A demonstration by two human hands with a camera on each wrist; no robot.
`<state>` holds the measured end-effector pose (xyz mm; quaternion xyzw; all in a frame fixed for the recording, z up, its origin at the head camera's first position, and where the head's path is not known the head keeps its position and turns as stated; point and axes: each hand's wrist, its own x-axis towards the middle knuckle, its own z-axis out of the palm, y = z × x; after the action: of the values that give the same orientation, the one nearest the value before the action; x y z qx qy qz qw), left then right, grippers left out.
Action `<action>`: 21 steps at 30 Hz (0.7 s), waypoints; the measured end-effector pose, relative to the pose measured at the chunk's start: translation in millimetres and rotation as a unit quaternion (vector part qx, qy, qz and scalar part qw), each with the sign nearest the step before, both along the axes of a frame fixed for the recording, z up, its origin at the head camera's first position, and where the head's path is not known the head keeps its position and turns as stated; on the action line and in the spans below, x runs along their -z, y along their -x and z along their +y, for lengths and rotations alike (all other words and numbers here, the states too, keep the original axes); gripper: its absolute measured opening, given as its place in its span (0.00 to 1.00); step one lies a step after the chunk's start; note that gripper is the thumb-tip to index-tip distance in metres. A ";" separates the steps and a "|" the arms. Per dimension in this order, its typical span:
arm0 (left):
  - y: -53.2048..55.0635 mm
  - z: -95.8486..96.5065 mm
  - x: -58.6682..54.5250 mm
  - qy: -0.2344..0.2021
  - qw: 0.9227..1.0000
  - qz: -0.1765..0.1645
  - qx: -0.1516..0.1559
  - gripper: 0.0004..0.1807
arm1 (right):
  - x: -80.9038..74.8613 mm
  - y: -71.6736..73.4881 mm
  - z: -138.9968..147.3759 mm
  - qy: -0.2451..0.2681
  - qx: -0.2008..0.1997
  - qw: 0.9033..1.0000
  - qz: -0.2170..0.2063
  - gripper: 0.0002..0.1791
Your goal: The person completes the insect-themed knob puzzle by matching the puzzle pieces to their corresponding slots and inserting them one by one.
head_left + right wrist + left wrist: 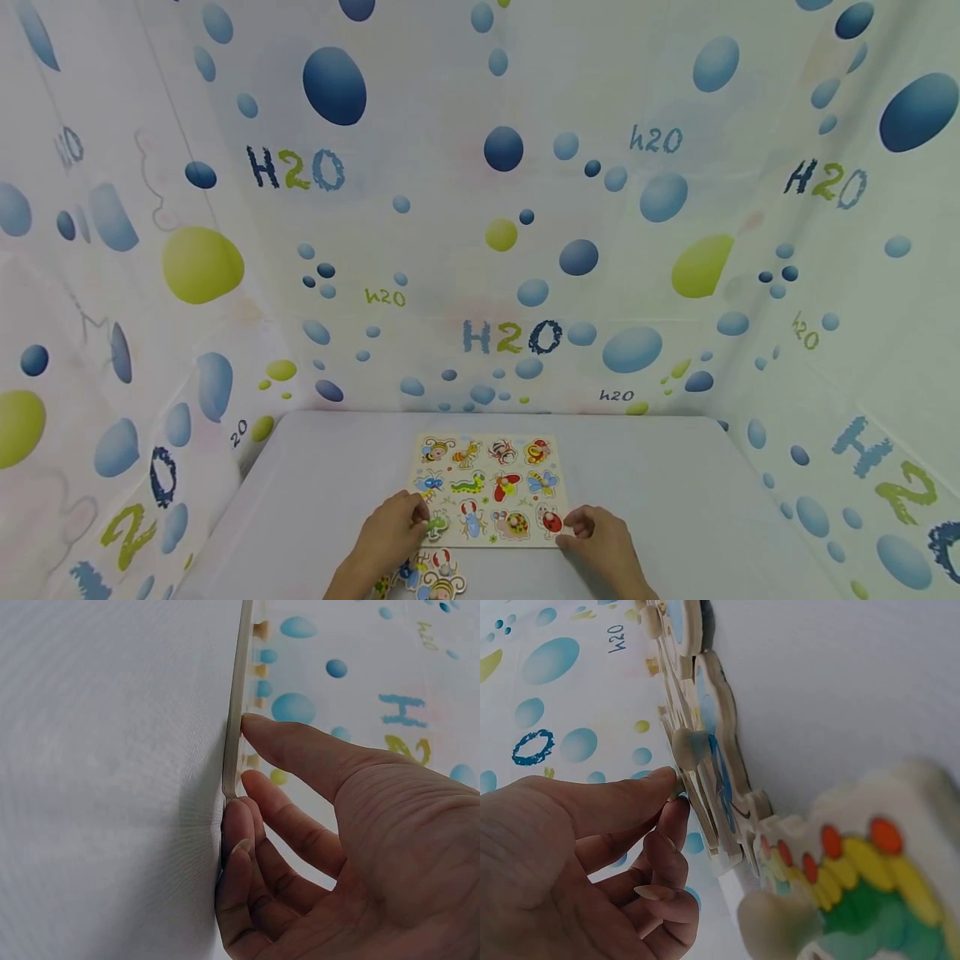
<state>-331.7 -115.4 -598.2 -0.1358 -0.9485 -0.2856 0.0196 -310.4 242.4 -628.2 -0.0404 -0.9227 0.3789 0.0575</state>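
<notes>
A wooden peg puzzle board point(489, 546) with several colourful insect pieces lies on the white table. My left hand point(393, 523) is at its lower left corner, beside a green insect piece point(437, 525). In the left wrist view, its thumb and forefinger pinch a small knob point(678, 784), mostly hidden by the fingertips. My right hand point(600, 537) touches the board's lower right corner, near a ladybird piece point(551, 521). In the right wrist view, the right thumb meets the board's edge point(238, 690), while the other fingers bend near the corner against the tabletop.
Loose insect pieces point(441, 583) lie in a heap at the table's near side, below the left hand. A caterpillar piece point(877, 892) with a knob looms close in the left wrist view. Bubble-printed cloth point(442, 208) hangs behind and beside the table point(330, 467).
</notes>
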 end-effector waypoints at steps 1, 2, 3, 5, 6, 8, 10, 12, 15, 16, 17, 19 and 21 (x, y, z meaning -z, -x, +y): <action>0.4 0.1 0.3 -0.001 1.000 0.001 0.002 0.06 | 0.3 0.0 0.2 -0.002 -0.002 1.000 0.003 0.15; 0.9 0.3 0.6 0.000 1.000 0.001 0.003 0.06 | 0.7 0.1 0.3 -0.002 -0.003 1.000 0.004 0.15; 1.2 0.7 0.9 0.000 1.000 0.001 0.004 0.06 | 0.9 0.1 0.4 -0.002 -0.003 1.000 0.004 0.15; 2.1 1.9 2.1 0.003 1.000 0.000 0.002 0.06 | 1.3 0.4 0.8 0.000 -0.001 1.000 0.000 0.15; 2.2 2.7 2.6 0.004 1.000 0.000 0.002 0.06 | 1.4 0.1 0.9 0.001 -0.002 1.000 0.001 0.15; 2.8 3.9 4.7 0.007 1.000 0.002 0.001 0.06 | 1.9 0.3 1.1 0.002 -0.001 1.000 -0.002 0.15; 3.2 5.6 6.6 0.008 1.000 0.005 0.000 0.06 | 3.0 0.5 1.4 0.003 0.003 1.000 -0.005 0.15; 3.3 6.9 7.7 0.008 1.000 0.009 0.001 0.07 | 4.1 0.7 1.9 0.002 0.003 1.000 -0.004 0.15; 2.6 8.3 6.8 0.010 1.000 0.012 0.002 0.07 | 6.0 1.6 2.7 0.002 0.003 1.000 -0.004 0.15; 2.3 8.5 6.0 0.010 1.000 0.011 0.002 0.07 | 6.1 1.8 2.9 0.003 0.002 1.000 -0.003 0.15; 1.9 8.4 5.4 0.010 1.000 0.011 0.003 0.07 | 6.1 2.0 3.3 0.004 0.000 1.000 -0.003 0.15; 1.2 8.4 4.2 0.011 1.000 0.009 0.002 0.07 | 5.9 2.3 3.5 0.004 -0.002 1.000 -0.002 0.15; 0.8 8.2 3.3 0.012 1.000 0.007 0.001 0.07 | 5.5 2.8 3.4 0.005 -0.002 1.000 -0.004 0.15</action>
<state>-332.5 -107.2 -601.5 -0.1386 -0.9515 -0.2735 0.0244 -313.2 245.9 -633.7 -0.0406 -0.9210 0.3838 0.0533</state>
